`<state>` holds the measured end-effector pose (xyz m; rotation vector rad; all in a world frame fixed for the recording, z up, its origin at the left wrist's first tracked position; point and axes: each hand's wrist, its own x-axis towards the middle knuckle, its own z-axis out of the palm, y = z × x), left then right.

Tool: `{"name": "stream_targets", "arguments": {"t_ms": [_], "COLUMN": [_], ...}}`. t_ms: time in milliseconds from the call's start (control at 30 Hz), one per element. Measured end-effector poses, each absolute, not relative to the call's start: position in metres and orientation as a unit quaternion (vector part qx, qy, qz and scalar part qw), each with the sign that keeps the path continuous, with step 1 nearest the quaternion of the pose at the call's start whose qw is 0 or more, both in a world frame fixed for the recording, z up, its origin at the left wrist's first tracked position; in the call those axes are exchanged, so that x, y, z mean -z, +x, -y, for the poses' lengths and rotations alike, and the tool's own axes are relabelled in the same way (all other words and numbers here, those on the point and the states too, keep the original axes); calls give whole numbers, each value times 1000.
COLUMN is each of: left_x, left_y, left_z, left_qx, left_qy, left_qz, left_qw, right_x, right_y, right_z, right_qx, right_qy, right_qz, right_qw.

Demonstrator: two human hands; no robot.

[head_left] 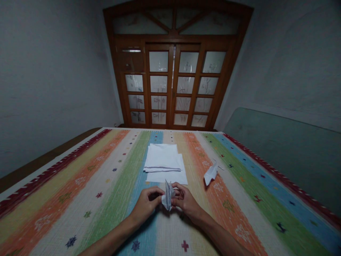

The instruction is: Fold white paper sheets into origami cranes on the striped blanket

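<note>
A small piece of folded white paper (167, 198), with several layers and a point at its top, is held upright between my two hands near the front of the table. My left hand (147, 202) pinches its left side between thumb and fingers. On the other side, my right hand (185, 201) grips it with thumb and curled fingers. Just beyond the hands lies a stack of white paper sheets (163, 158), the top ones folded with dark-looking edges. To the right rests another folded white paper figure (211, 174) with thin pointed ends.
A striped, multicoloured cloth (106, 202) covers the table. Beyond its far edge stand wooden doors with glass panes (173, 85). A pale green board or panel (282, 153) is along the right side, and plain walls flank the room.
</note>
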<state>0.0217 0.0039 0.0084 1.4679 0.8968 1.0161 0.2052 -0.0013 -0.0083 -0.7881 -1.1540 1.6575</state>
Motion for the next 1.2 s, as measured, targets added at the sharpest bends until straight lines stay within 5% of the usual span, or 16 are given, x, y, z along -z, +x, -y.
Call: {"name": "stream_targets", "arguments": {"t_ms": [1033,1200], "left_x": [2,3], "left_y": [33,30], "left_z": [10,9], "left_qx": [-479,-486], "left_qy": [571,617], "left_qz": [-396,-436], "left_qw": [537,440], "right_x": [11,11], "right_y": [199,201], "right_z": [10,12], "right_qx": [-413,-278], "right_qy": [-438,-455], "right_qz": [611,637], "right_qw": [515,557]}}
